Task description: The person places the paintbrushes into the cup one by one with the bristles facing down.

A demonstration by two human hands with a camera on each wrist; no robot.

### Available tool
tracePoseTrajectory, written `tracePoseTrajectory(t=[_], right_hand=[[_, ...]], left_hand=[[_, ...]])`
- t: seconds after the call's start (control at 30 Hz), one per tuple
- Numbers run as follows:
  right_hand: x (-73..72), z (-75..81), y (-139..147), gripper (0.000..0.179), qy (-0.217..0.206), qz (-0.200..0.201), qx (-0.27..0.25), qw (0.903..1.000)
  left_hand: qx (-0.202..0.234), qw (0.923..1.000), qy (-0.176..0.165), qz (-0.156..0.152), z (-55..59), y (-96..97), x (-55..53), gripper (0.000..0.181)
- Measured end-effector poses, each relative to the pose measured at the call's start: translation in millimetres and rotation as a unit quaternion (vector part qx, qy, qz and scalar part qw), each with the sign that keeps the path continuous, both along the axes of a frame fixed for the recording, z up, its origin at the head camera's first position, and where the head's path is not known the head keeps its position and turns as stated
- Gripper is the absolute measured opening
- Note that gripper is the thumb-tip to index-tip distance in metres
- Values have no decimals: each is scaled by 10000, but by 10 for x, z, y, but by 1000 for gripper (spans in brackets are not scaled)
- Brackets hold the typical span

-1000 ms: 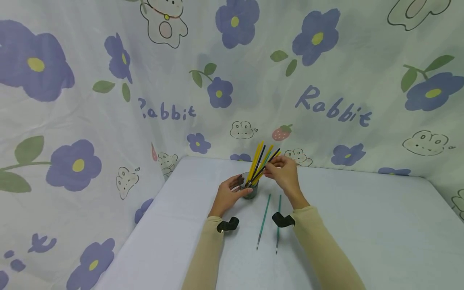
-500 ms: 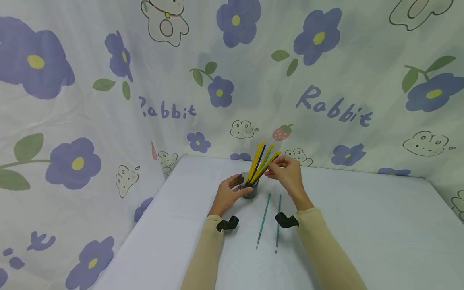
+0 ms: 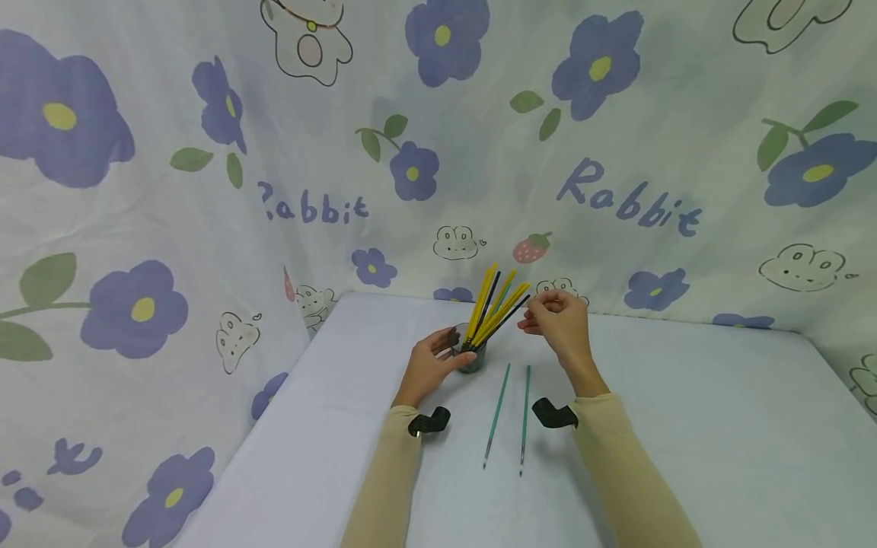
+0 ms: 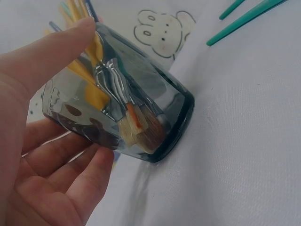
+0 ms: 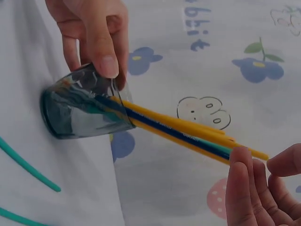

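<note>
My left hand [image 3: 428,369] holds a smoky glass cup [image 3: 473,361] with the thumb at its rim and fingers round the far side. Several yellow and dark blue paintbrushes [image 3: 488,306], with a teal one among them, lean to the right in the cup. Through the glass in the left wrist view, their flat bristles [image 4: 141,129] point down at the base. My right hand [image 3: 560,327] hovers by the handle ends of the brushes. In the right wrist view its thumb and fingers [image 5: 240,188] are parted around those ends, and no firm grip shows.
Two slim teal paintbrushes [image 3: 497,415] lie side by side on the white tabletop [image 3: 329,457], in front of the cup and between the forearms. A patterned cloth [image 3: 479,137] with flowers and rabbits hangs behind and at the left.
A dark brush pinched by my right hand has come down to rest against the cup's right side. The right hand has drawn off to the right; the left hand has stayed on the cup.
</note>
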State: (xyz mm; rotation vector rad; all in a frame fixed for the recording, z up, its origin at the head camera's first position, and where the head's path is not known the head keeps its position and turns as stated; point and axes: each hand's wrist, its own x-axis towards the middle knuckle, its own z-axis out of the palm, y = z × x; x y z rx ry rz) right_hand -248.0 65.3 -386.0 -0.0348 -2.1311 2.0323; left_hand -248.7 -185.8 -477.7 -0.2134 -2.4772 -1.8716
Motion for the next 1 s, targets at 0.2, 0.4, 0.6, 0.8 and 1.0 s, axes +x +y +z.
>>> tracePoseTrajectory(t=[0.2,0.4,0.6,0.8,1.0], right_hand=[[25,-85,120,21,-244,-111,210,9994],[86,-200,259,24,-560,-71,436,9975],[139,-319,356,27,-1050,159,824,9909],[188,-440,364,31,-1415,351,1207,9819],[205,-530,332,31,-1722,573,1574,9707]], left_hand=[[-76,10000,26,-6,1,8,1,79],[-128,9999,1,9,1,15,-12,81],[-181,9998,-8,76,30,26,-2,81],[-182,9998,-14,69,43,28,-1,81],[-157,9998,-37,108,28,20,-8,81]])
